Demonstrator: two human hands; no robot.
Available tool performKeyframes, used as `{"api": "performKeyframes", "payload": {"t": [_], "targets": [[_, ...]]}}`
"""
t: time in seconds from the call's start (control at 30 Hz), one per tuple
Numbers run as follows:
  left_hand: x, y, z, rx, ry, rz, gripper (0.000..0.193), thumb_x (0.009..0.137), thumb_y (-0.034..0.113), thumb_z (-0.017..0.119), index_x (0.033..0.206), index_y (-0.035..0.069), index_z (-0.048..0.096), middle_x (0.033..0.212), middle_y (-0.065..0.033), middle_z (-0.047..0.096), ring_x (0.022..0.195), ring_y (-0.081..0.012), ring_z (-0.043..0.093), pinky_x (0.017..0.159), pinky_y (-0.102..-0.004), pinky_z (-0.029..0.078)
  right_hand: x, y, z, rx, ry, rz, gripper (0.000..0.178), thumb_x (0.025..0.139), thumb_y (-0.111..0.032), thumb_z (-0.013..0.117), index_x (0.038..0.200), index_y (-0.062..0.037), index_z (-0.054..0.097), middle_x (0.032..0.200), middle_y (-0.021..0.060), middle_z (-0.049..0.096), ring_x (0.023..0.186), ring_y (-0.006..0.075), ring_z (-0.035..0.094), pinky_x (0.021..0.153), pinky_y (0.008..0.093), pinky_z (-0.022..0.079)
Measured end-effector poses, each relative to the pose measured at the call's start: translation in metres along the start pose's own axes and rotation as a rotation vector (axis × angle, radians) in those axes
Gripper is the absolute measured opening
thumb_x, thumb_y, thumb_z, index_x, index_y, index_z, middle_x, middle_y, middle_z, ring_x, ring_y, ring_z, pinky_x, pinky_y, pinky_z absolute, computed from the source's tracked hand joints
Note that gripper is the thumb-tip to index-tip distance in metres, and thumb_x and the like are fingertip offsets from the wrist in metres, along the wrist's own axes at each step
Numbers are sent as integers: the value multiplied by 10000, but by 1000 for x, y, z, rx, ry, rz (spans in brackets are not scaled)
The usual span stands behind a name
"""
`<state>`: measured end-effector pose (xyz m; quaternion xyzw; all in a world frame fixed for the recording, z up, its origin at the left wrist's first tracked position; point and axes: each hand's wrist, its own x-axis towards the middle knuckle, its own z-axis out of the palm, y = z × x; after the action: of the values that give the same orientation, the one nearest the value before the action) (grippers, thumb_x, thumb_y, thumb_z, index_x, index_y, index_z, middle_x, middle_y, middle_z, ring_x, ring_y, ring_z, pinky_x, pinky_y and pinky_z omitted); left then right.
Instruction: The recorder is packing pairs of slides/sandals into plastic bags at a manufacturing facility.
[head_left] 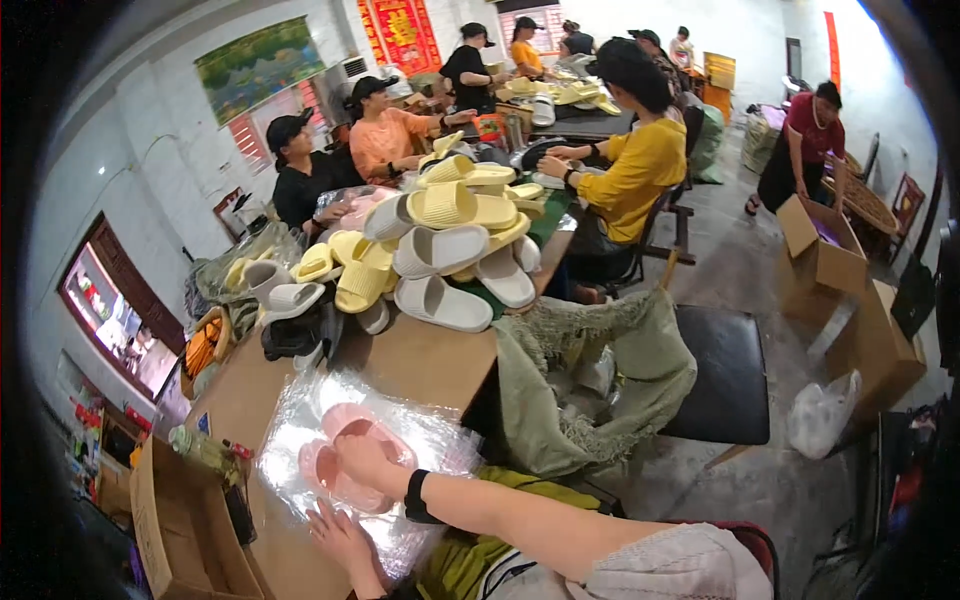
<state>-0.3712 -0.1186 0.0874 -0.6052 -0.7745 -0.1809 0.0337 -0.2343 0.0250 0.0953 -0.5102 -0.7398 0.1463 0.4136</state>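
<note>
A pair of pink slide slippers lies on a stack of clear plastic bags on the brown table in front of me. My right hand, with a black band at its wrist, reaches in from the right and grips the slippers; its fingertips are partly hidden among them. Just below, my left hand rests on the near edge of the plastic with its fingers spread, holding nothing. Farther up the table rises a heap of yellow slippers and grey slippers.
An open cardboard box stands left of the table. To the right are a green woven sack and a black chair seat. Several people sit along the table; a person in dark red bends over a carton.
</note>
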Motion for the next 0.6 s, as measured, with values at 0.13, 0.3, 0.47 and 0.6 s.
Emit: {"api": "performKeyframes", "payload": {"t": [0.13, 0.3, 0.47, 0.6], "targets": [[-4, -2, -5, -132, 94, -27, 596, 1013, 332, 444, 1528, 55, 330, 1510, -313, 371, 1365, -528, 352, 1136, -560, 268, -7, -1, -16, 95, -2, -52, 156, 847, -151, 586, 851, 0, 623, 790, 210, 670, 733, 382, 674, 651, 486, 533], [-6, -40, 7, -204, 163, 11, 579, 999, 293, 483, 1487, -2, 382, 1523, -300, 359, 1400, -500, 317, 1173, -514, 238, -42, -5, -54, 177, -78, -17, 183, 896, -207, 572, 890, -30, 619, 835, 190, 669, 779, 390, 659, 699, 487, 520], [-8, 4, -12, -57, -11, -107, 590, 983, 308, 500, 1485, 16, 396, 1561, -273, 314, 1430, -482, 279, 1184, -511, 220, -101, 25, -153, 162, -118, 120, 203, 904, -284, 618, 959, -94, 662, 880, 134, 699, 804, 335, 680, 705, 443, 530], [-8, 4, -9, -43, -9, -116, 612, 967, 338, 519, 1485, 32, 409, 1584, -252, 287, 1442, -476, 266, 1180, -527, 227, -128, 76, -212, 191, -10, 216, 190, 888, -223, 631, 1007, -92, 703, 909, 117, 712, 809, 250, 685, 720, 378, 538]]}}
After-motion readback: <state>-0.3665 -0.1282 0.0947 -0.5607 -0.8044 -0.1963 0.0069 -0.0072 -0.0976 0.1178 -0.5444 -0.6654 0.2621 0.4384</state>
